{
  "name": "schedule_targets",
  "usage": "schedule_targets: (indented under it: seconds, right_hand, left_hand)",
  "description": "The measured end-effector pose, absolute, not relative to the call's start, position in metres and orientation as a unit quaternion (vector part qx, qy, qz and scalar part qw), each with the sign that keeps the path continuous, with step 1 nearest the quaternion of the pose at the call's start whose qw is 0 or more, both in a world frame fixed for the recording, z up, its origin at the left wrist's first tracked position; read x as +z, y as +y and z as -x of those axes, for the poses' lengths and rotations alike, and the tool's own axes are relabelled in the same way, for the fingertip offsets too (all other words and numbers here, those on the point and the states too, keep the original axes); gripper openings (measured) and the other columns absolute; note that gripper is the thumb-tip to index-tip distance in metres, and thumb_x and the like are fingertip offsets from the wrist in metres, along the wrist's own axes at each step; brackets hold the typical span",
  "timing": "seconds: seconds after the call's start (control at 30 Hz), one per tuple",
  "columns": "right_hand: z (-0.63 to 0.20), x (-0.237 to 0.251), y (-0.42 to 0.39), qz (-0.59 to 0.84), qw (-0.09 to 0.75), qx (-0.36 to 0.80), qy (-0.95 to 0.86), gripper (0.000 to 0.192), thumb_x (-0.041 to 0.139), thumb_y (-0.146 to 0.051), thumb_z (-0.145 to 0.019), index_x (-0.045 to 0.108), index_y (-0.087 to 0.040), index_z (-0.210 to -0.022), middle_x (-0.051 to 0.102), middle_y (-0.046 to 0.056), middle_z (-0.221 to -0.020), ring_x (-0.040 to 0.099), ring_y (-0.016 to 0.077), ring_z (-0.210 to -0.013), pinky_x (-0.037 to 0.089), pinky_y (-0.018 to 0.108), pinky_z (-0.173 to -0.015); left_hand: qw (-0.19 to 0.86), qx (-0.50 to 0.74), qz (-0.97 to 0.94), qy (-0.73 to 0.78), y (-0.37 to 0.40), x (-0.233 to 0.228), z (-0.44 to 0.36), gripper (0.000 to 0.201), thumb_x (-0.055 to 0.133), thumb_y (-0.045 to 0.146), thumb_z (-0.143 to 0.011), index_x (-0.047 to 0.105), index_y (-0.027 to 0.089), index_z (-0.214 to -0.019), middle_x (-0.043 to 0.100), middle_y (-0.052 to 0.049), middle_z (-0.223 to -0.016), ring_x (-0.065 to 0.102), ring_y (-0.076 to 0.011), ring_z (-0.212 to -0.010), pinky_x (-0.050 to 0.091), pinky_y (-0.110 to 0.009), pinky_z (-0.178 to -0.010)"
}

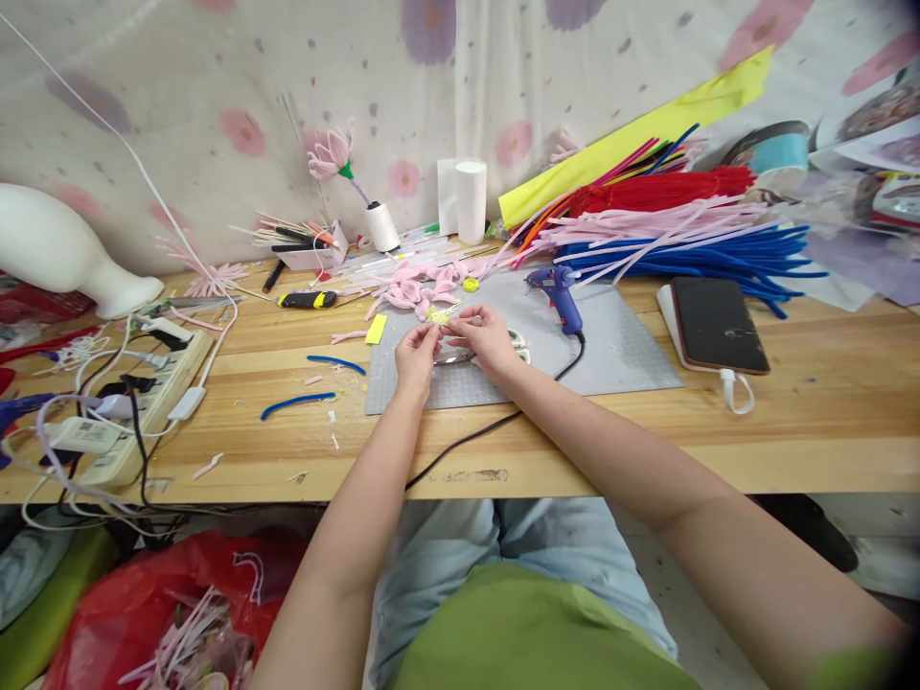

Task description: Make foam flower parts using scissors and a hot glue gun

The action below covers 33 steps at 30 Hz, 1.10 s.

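Over the grey cutting mat (618, 355), my left hand (417, 352) and my right hand (487, 335) meet with fingertips pinched together. Between them they hold a small pale pink piece (440, 329); it is too small to tell its exact shape. Just beyond the fingers lie several pink petal shapes (417, 287) and a small yellow bit (471, 284). A blue glue gun (561, 292) stands on the mat to the right of my right hand, its black cord running toward me off the table edge.
Bundles of pink, blue and red pipe cleaners (682, 230) fill the back right. A dark phone (719, 324) lies at the right. A power strip (136, 402) with plugs sits at the left. Blue pipe-cleaner scraps (298, 402) and a yellow-black cutter (308, 299) lie left of the mat.
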State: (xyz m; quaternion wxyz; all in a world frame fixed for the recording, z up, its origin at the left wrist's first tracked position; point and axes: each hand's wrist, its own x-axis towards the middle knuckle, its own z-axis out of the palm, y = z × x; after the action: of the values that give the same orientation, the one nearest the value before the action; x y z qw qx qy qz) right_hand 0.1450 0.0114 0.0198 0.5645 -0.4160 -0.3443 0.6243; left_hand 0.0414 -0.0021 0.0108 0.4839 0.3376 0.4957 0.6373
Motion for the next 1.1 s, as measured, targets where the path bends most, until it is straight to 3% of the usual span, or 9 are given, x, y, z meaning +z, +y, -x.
schedule_targets:
  seconds: [0.4, 0.77, 1.1]
  right_hand:
    - [-0.1456, 0.0199, 0.0112, 0.414, 0.556, 0.629, -0.350, 0.028, 0.066, -0.011, -0.068, 0.041, -0.020, -0.078, 0.060, -0.006, -0.063, 0.067, 0.0113, -0.065, 0.052, 0.021, -0.057]
    - [-0.1451, 0.0203, 0.0098, 0.424, 0.529, 0.629, -0.380, 0.038, 0.075, -0.021, -0.060, 0.042, -0.020, -0.076, 0.061, -0.005, -0.065, 0.065, 0.0118, -0.065, 0.051, 0.021, -0.054]
    - [-0.1530, 0.0119, 0.0161, 0.401, 0.542, 0.563, -0.479, 0.039, 0.071, -0.024, -0.056, 0.044, -0.022, -0.084, 0.063, -0.006, -0.072, 0.060, 0.0087, -0.067, 0.049, 0.024, -0.066]
  left_hand:
    - [0.491, 0.625, -0.341, 0.503, -0.0019, 0.0112, -0.0389, 0.018, 0.069, 0.031, -0.063, 0.063, 0.015, -0.068, 0.058, 0.002, -0.059, 0.046, -0.0049, -0.050, 0.036, -0.020, -0.054]
    - [0.445, 0.646, -0.339, 0.519, -0.0049, 0.0126, -0.0423, 0.009, 0.067, 0.021, -0.062, 0.061, 0.016, -0.068, 0.058, 0.003, -0.060, 0.045, -0.0051, -0.051, 0.036, -0.020, -0.053]
    - [0.439, 0.624, -0.372, 0.528, -0.0050, 0.0116, -0.0429, 0.007, 0.066, 0.017, -0.061, 0.060, 0.016, -0.064, 0.056, 0.004, -0.057, 0.045, -0.0057, -0.052, 0.034, -0.019, -0.051]
